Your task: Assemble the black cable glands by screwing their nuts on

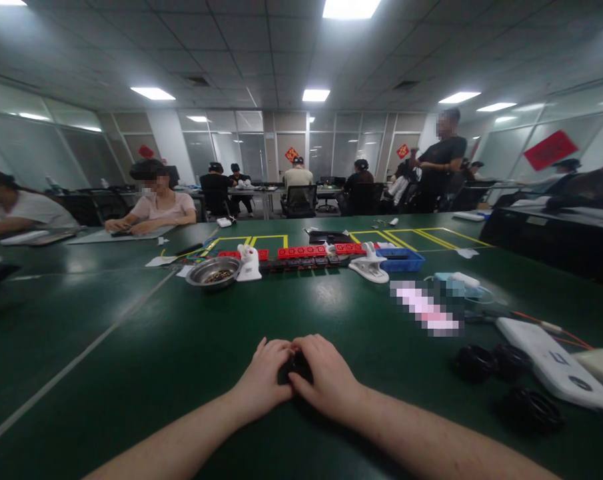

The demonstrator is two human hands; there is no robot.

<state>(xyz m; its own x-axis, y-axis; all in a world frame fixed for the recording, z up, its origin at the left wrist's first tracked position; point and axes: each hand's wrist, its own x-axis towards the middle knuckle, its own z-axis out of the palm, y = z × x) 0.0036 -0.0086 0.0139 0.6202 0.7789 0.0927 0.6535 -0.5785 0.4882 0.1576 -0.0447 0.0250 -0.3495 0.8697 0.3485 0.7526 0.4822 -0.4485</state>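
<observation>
**Two hands closed over a small dark object on a green worktable**

The green table [131,347] filled the lower view, crossed by a pale line and by yellow tape outlines farther back. Other people sat or stood along its far edges, well apart from the wearer. Across the middle ran a row of red blocks [306,252], with a blue tray [404,261] at its right end, a white clamp [368,267] just beside the tray, and a metal bowl [214,272] of small parts at the left. To the right lay a white device [551,363] and black rings [481,363].

Near the table's front edge, the left hand [261,380] and right hand [326,380] met, fingers curled together and pressed around a small black object [297,365]. It sat between the fingertips, mostly hidden, so its form could not be told.

Risk, as judged: the part was small and largely covered, so a loosened pinch could let it slip onto the dark table, where it would be hard to spot.
</observation>
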